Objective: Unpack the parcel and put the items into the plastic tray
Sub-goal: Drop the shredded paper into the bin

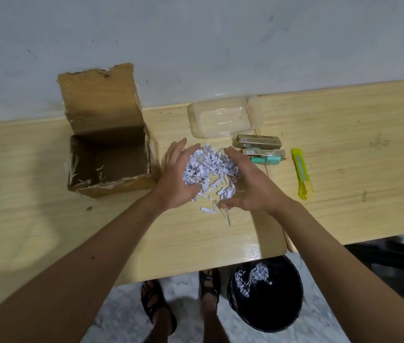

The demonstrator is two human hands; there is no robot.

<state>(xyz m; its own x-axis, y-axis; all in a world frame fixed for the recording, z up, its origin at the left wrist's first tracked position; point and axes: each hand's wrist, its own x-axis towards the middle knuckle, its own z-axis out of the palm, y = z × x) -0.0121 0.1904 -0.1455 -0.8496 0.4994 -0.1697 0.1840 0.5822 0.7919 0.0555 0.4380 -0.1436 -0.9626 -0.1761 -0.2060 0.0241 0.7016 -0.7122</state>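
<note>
An open cardboard box (pixel 108 154) stands on the left of the wooden table, with only a few paper strips left inside. A pile of shredded paper (pixel 209 170) lies on the table between my hands. My left hand (pixel 177 178) cups the pile's left side and my right hand (pixel 250 184) cups its right side, both pressing the shreds together. A clear plastic tray (pixel 220 118) stands behind the pile near the wall and looks empty. Two flat brown boxes (pixel 257 142) and a teal item (pixel 266 159) lie right of the pile.
A yellow utility knife (pixel 301 173) lies further right on the table. A black bin (pixel 266 293) holding some shredded paper stands on the floor below the table's front edge, beside my sandalled feet. The wall runs close behind the table.
</note>
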